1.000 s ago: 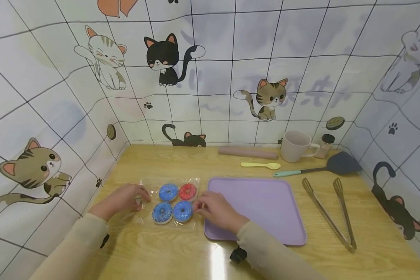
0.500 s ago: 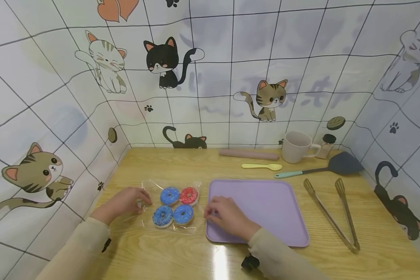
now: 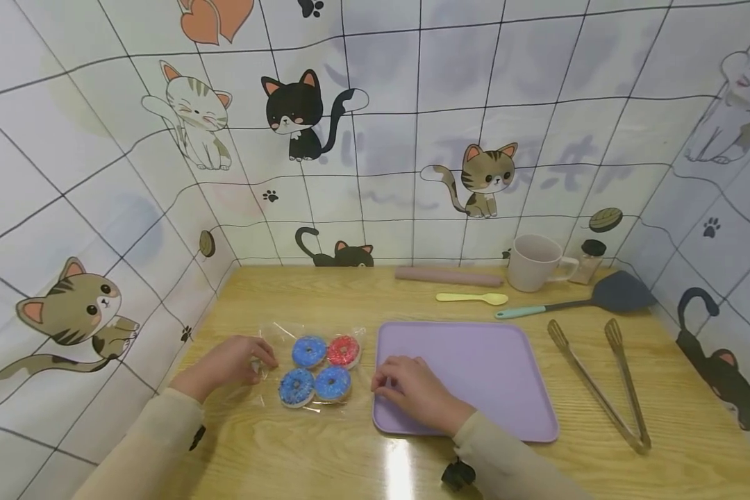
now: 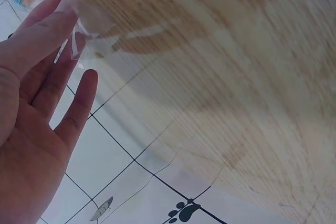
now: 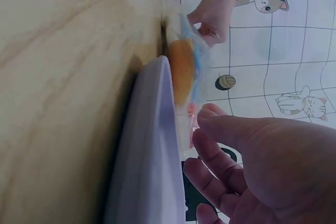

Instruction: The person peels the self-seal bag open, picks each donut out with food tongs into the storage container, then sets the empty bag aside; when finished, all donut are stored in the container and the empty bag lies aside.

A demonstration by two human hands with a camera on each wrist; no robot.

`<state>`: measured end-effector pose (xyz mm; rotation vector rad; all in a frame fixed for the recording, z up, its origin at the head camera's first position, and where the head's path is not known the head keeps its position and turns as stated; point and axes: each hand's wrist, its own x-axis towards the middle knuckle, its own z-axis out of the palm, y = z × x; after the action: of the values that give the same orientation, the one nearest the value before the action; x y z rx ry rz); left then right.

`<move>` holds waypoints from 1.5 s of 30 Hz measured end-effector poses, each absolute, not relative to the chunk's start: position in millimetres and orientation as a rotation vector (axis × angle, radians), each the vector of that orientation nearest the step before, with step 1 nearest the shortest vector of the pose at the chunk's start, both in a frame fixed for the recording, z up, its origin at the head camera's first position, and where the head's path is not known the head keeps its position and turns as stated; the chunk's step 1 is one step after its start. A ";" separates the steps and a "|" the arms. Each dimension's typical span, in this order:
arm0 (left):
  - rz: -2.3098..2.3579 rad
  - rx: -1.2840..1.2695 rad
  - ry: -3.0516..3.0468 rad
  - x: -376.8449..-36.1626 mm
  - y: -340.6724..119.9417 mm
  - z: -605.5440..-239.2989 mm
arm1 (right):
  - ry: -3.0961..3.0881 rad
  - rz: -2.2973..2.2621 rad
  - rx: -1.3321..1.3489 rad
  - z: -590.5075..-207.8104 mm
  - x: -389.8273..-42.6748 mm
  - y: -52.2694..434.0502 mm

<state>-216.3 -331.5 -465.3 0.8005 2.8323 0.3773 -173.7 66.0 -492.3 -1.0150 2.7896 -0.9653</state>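
A clear plastic bag (image 3: 269, 399) lies on the table at centre left, holding blue-iced donuts (image 3: 332, 383) and a red-iced donut (image 3: 344, 351). My left hand (image 3: 234, 362) pinches the bag's left edge between thumb and fingers; in the left wrist view the crinkled film (image 4: 97, 27) shows at the fingertips. Over the left edge of a lilac tray (image 3: 475, 368), my right hand (image 3: 419, 390) hovers with loosely bent fingers and nothing in them. In the right wrist view its fingertips stand apart from the bag, above the tray's rim (image 5: 164, 82).
Behind the tray lie a brown rolling pin (image 3: 448, 276), a yellow spoon (image 3: 471, 298) and a spatula (image 3: 619, 293) with a mint handle. A pale mug (image 3: 533, 264) and a black-capped jar (image 3: 589, 262) stand at the back right. Metal tongs (image 3: 600, 389) lie right of the tray.
My right hand has drawn away from the bag's right side, moving right over the tray's edge. My left hand stays at the bag's left edge. The head view has shifted slightly.
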 end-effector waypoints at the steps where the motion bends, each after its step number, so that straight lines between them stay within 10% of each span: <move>1: 0.386 0.813 2.831 -216.5 -331.3 -465.5 | 2.781 -0.994 -1.010 -491.5 -173.9 67.5; 45: 0.587 0.655 2.728 -226.6 -343.4 -472.2 | 2.732 -0.943 -1.123 -483.2 -215.4 36.1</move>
<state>-226.6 -343.4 -472.2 0.6552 2.7279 0.5874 -215.4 36.1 -483.2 -1.1227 2.7325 -0.9432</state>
